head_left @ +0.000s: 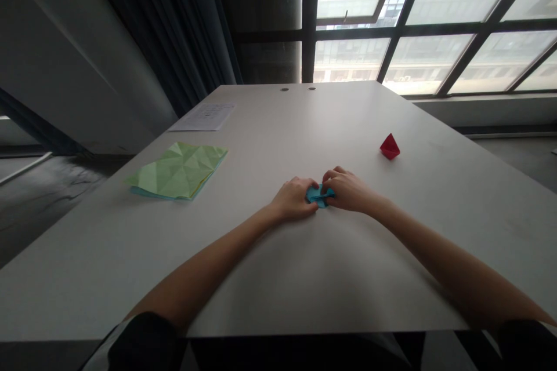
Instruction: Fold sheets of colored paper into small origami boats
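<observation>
A small folded piece of blue paper (321, 196) lies between my two hands, low over the table's middle. My left hand (296, 198) grips its left side, with the thumb at the near edge and the fingers along the far edge. On the opposite side, my right hand (346, 189) is closed on the paper, thumb and fingers pinching a raised fold. Parts of the paper are hidden beneath my fingertips. Beyond my right hand stands a red folded paper shape (390, 146) with a pointed top, apart from both hands.
Creased sheets of green paper (185, 169) lie on the left, with yellow and blue edges showing beneath. Farther back rests a white printed sheet (203, 117). All are on a long white table (278, 278), whose far end has two round dark spots near the window.
</observation>
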### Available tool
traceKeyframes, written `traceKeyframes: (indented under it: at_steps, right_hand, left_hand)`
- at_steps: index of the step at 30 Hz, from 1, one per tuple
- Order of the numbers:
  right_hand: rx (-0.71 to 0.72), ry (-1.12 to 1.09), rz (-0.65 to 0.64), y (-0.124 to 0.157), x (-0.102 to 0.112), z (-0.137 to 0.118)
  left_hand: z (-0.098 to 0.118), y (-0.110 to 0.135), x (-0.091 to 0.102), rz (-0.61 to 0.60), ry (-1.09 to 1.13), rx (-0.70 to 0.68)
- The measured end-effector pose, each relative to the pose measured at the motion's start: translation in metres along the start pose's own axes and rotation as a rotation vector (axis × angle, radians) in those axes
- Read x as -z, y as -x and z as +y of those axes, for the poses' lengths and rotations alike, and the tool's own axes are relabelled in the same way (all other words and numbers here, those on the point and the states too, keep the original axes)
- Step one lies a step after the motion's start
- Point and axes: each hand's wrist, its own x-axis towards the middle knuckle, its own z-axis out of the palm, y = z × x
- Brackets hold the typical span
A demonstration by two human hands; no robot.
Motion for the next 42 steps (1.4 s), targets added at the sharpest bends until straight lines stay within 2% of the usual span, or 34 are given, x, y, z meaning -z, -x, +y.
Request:
traceKeyframes:
  at_steps: [7,16,25,30,35,42]
  right_hand:
    - [0.010,0.042,0.026,0.001,0.000,0.001]
    - [0.017,0.069,0.027,0.003,-0.001,0.001]
    - [-0.016,0.029,-0.014,-0.002,-0.002,-0.002]
    - [0.054,-0.181,-0.015,0.005,0.004,0.010]
    - [0.047,-0.336,0.011,0.014,0.016,0.027]
    - [0.038,-0.435,0.007,0.026,0.009,0.037]
  left_hand:
    - [-0.009,0.001,0.000,-0.003,0.063,-0.042]
    - [-0.009,0.002,-0.004,0.061,0.055,-0.055]
    - [-0.012,0.002,-0.008,0.064,0.037,-0.045]
    - [-0.011,0.002,-0.005,0.065,0.059,-0.058]
    - [-0.011,0.003,-0.003,0.059,0.093,-0.069]
    - [-0.012,0.003,0.001,0.029,0.084,-0.081]
